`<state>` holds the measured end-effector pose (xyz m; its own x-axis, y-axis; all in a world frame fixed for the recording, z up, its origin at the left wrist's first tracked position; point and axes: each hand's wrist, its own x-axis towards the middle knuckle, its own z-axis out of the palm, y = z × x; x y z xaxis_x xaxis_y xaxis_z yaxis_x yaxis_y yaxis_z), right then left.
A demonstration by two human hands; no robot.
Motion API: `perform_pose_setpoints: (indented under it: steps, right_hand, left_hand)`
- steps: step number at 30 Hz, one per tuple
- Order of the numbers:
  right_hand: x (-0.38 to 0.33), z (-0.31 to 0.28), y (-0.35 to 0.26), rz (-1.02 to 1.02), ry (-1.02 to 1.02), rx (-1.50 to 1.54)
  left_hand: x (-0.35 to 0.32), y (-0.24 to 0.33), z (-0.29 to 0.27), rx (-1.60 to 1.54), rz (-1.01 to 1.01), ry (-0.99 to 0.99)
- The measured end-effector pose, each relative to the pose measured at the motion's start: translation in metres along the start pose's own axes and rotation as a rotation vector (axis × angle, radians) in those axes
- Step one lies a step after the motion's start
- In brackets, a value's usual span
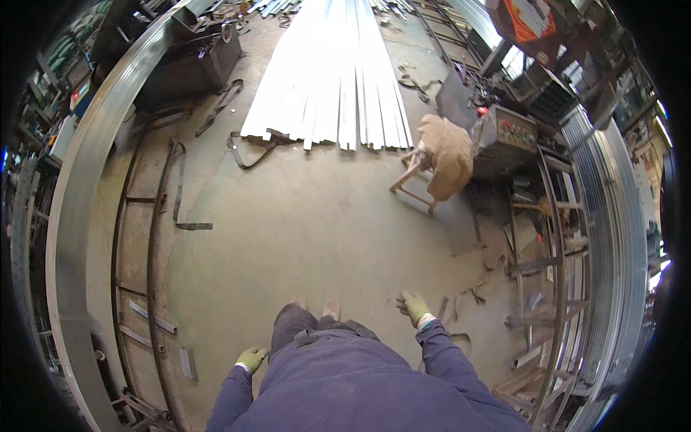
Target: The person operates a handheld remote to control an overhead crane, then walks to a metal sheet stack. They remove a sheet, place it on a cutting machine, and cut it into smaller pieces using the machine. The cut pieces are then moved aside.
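My left hand (251, 358), in a yellow-green glove, hangs low beside my left hip. Its fingers are small and partly curled, too unclear to read, and I make out no object at it. On the other side, my right hand (414, 308) is stretched out over the floor in a matching glove. The fingers point up and to the left, somewhat apart, with nothing in them. Ahead on the floor lies a bright stack of long metal profiles (327, 108), away from both hands. A wooden stool (410, 176) draped with a brown cloth (446, 155) stands to its right.
Long metal profiles (79, 201) run along the left, beside floor rails (152, 252). Dark straps (180, 187) and short metal pieces (188, 363) lie about. On the right are a control box (507, 133) with buttons, a metal frame (558, 266) and more stacked profiles (615, 237).
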<state>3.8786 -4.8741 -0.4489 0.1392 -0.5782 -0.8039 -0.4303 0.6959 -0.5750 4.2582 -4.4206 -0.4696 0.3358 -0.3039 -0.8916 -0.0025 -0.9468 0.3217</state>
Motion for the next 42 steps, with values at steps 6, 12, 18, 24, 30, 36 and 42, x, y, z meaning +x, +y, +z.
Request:
perform_pose_setpoints:
  steps: [6,12,18,24,30,36,42]
  right_hand:
    - [0.077,0.027,-0.106,0.045,0.046,-0.094]
    - [0.122,0.067,-0.178,0.207,0.112,-0.042]
    - [0.165,0.098,-0.267,0.151,0.064,-0.003]
    - [0.26,0.119,-0.35,0.195,-0.038,-0.183]
    - [0.35,0.154,-0.431,0.026,-0.097,-0.305]
    - [0.417,0.239,-0.422,-0.301,0.26,-0.522]
    - [0.481,0.304,-0.411,-0.411,0.503,-0.766]
  left_hand:
    - [0.064,0.132,-0.053,-0.046,0.092,0.025]
    - [0.162,0.247,-0.135,0.151,0.139,0.025]
    - [0.214,0.394,-0.263,0.075,0.179,0.102]
    - [0.246,0.517,-0.318,0.148,0.241,0.266]
    - [0.399,0.555,-0.347,0.418,0.189,0.301]
    - [0.695,0.559,-0.371,0.685,0.189,0.402]
    - [0.91,0.574,-0.393,0.683,0.182,0.438]
